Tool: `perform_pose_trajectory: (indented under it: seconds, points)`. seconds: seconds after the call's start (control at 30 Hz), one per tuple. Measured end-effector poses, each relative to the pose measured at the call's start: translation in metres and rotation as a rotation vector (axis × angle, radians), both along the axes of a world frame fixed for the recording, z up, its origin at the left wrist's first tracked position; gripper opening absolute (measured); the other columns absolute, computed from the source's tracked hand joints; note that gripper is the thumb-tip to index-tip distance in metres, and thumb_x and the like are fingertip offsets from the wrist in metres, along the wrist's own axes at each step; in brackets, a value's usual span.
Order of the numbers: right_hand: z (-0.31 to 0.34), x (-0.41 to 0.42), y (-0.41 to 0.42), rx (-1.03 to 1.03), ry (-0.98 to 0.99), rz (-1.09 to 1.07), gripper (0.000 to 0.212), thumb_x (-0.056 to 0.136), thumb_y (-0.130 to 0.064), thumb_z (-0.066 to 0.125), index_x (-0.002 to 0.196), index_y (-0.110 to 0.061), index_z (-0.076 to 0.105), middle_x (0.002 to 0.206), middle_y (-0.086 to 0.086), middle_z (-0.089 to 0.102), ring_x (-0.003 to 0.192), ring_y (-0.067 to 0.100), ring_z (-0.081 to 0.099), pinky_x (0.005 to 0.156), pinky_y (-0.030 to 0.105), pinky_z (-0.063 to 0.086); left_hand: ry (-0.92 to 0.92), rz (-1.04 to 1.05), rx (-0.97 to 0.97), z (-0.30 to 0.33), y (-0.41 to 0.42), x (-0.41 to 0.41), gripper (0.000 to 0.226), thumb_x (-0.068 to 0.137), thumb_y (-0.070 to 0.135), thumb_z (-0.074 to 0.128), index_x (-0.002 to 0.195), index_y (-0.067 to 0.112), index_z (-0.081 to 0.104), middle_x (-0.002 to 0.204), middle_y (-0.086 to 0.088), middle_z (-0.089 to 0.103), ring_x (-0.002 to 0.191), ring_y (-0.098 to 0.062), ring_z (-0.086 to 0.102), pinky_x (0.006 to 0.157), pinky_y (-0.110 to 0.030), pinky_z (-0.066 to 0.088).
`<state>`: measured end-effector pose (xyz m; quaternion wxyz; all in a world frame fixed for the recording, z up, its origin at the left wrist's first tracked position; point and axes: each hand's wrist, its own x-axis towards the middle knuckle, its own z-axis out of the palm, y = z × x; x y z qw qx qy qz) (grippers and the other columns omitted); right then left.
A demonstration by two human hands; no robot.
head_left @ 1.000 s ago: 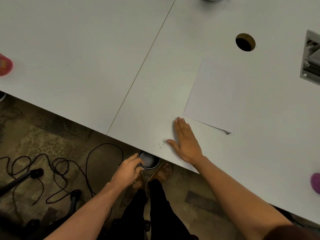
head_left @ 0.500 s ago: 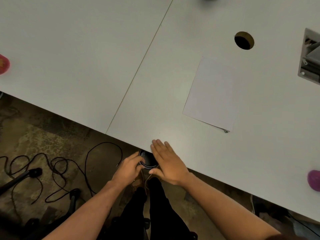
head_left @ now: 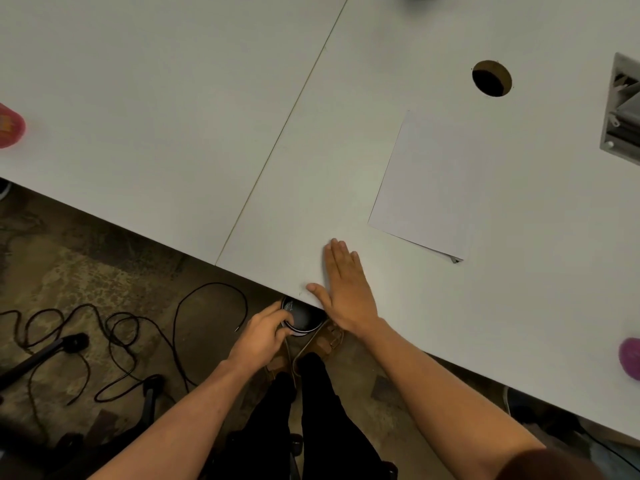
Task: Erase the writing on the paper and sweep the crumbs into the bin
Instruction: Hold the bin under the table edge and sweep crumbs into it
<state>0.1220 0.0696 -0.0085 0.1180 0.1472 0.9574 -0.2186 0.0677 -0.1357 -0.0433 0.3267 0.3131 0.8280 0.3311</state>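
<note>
A white sheet of paper (head_left: 427,188) lies flat on the grey table (head_left: 173,116), with no writing that I can make out. My right hand (head_left: 343,289) rests flat on the table near its front edge, fingers together and pointing away, to the lower left of the paper. A couple of tiny dark crumbs (head_left: 300,293) lie at the edge just left of its thumb. My left hand (head_left: 263,334) holds a small round black bin (head_left: 302,317) just under the table edge, below the crumbs.
A round cable hole (head_left: 491,77) and a metal socket box (head_left: 623,109) sit at the far right. A red object (head_left: 10,126) lies at the left edge, a purple one (head_left: 630,356) at the right. Black cables (head_left: 114,341) and a chair base lie on the floor.
My right hand swept to the table edge over the bin half a second ago and is now back on the table, farther from the edge. The left hand stayed on the bin.
</note>
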Motion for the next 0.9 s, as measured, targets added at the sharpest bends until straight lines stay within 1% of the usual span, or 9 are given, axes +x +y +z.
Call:
perform_pose_trajectory:
  seconds: [0.1, 0.23, 0.43, 0.5, 0.6, 0.67, 0.73, 0.8, 0.9]
  points:
    - [-0.005, 0.004, -0.003, 0.050, -0.042, 0.165, 0.082, 0.094, -0.064, 0.022, 0.150, -0.008, 0.001, 0.158, 0.011, -0.004, 0.144, 0.020, -0.014, 0.118, 0.045, -0.002, -0.005, -0.003, 0.011, -0.001, -0.001, -0.001, 0.017, 0.082, -0.002, 0.071, 0.091, 0.011, 0.068, 0.105, 0.000, 0.063, 0.096, -0.015, 0.061, 0.086, -0.036, 0.054]
    - [-0.006, 0.027, -0.022, 0.037, -0.025, 0.351, 0.084, 0.093, -0.064, 0.027, 0.149, -0.006, 0.004, 0.157, 0.013, 0.000, 0.144, 0.021, -0.011, 0.118, 0.045, 0.000, 0.000, 0.007, 0.022, -0.003, -0.003, 0.001, 0.015, 0.083, -0.001, 0.071, 0.092, 0.011, 0.068, 0.100, 0.001, 0.062, 0.090, -0.013, 0.062, 0.081, -0.037, 0.055]
    - [-0.004, 0.053, -0.042, 0.005, -0.012, 0.485, 0.084, 0.092, -0.062, 0.031, 0.149, -0.004, 0.009, 0.157, 0.013, 0.006, 0.145, 0.020, -0.006, 0.117, 0.045, 0.006, -0.022, 0.019, 0.056, -0.001, -0.001, 0.002, 0.022, 0.084, -0.004, 0.068, 0.101, 0.009, 0.071, 0.113, 0.002, 0.065, 0.100, -0.010, 0.062, 0.090, -0.021, 0.051]
    - [-0.001, 0.058, -0.040, -0.020, 0.012, 0.422, 0.082, 0.092, -0.062, 0.026, 0.149, -0.006, 0.008, 0.157, 0.013, 0.004, 0.145, 0.020, -0.006, 0.118, 0.045, 0.007, -0.014, 0.007, 0.047, -0.002, -0.001, 0.001, 0.020, 0.084, -0.004, 0.068, 0.098, 0.010, 0.071, 0.109, 0.002, 0.065, 0.097, -0.011, 0.062, 0.088, -0.027, 0.053]
    - [0.006, 0.053, -0.032, -0.062, 0.061, 0.119, 0.079, 0.094, -0.060, 0.026, 0.150, -0.009, 0.003, 0.158, 0.010, 0.000, 0.145, 0.020, -0.008, 0.119, 0.041, 0.002, 0.001, 0.005, 0.030, -0.004, -0.003, 0.000, 0.018, 0.081, -0.003, 0.071, 0.090, 0.012, 0.068, 0.099, 0.002, 0.062, 0.091, -0.013, 0.062, 0.081, -0.038, 0.055]
    - [0.008, 0.048, -0.027, -0.042, 0.065, -0.129, 0.078, 0.096, -0.057, 0.030, 0.150, -0.012, -0.003, 0.157, 0.006, -0.005, 0.144, 0.017, -0.012, 0.118, 0.037, -0.003, 0.003, 0.011, 0.017, -0.004, -0.002, 0.000, 0.020, 0.080, -0.005, 0.072, 0.089, 0.013, 0.068, 0.099, 0.002, 0.062, 0.092, -0.014, 0.062, 0.082, -0.038, 0.054]
    - [0.004, 0.046, -0.024, -0.014, 0.021, -0.297, 0.077, 0.096, -0.058, 0.028, 0.149, -0.013, -0.007, 0.157, 0.004, -0.009, 0.144, 0.016, -0.013, 0.119, 0.039, -0.002, 0.001, 0.016, 0.017, -0.004, -0.002, 0.001, 0.021, 0.079, -0.006, 0.071, 0.089, 0.012, 0.068, 0.100, 0.001, 0.062, 0.092, -0.015, 0.062, 0.083, -0.037, 0.055]
    - [0.000, 0.046, -0.026, 0.046, -0.062, -0.314, 0.079, 0.095, -0.062, 0.021, 0.149, -0.010, -0.005, 0.157, 0.007, -0.008, 0.144, 0.018, -0.015, 0.118, 0.044, 0.001, -0.008, 0.013, 0.017, -0.004, -0.001, 0.002, 0.019, 0.080, -0.006, 0.071, 0.089, 0.011, 0.069, 0.100, 0.001, 0.062, 0.092, -0.014, 0.062, 0.083, -0.035, 0.054]
    - [-0.001, 0.041, -0.041, 0.106, -0.111, -0.173, 0.084, 0.093, -0.067, 0.016, 0.149, -0.007, -0.002, 0.157, 0.012, -0.005, 0.144, 0.023, -0.014, 0.118, 0.048, 0.000, 0.001, 0.005, 0.017, -0.004, -0.001, 0.003, 0.017, 0.082, -0.005, 0.070, 0.091, 0.010, 0.070, 0.099, 0.001, 0.062, 0.091, -0.013, 0.062, 0.083, -0.031, 0.053]
